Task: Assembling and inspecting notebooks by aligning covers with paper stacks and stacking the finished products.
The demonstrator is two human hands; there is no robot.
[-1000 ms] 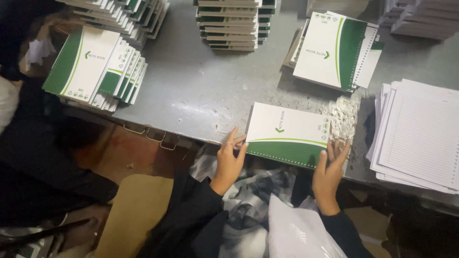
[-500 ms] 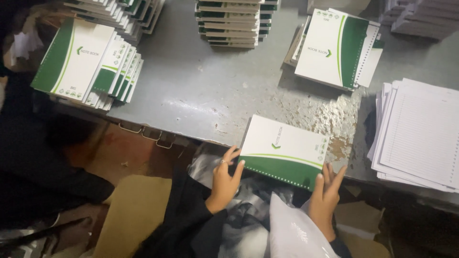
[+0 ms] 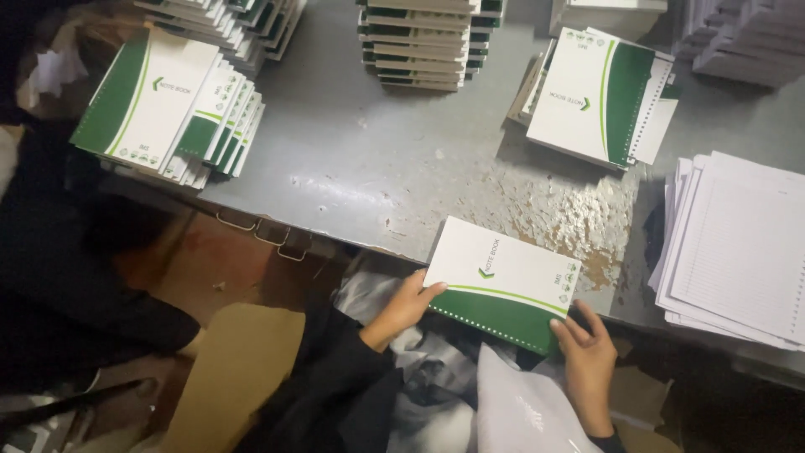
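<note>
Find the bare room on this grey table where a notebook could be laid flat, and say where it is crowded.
Bare table lies between the fanned notebooks, centre stack and held notebook. Crowded: right edge, with lined sheets and another notebook pile.

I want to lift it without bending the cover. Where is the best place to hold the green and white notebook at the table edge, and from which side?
Probably by its two short ends, as the left hand and right hand do now. The notebook lies flat, its punched green edge overhanging the grey table toward the person, so come from the near side, fingers under the overhang.
</note>
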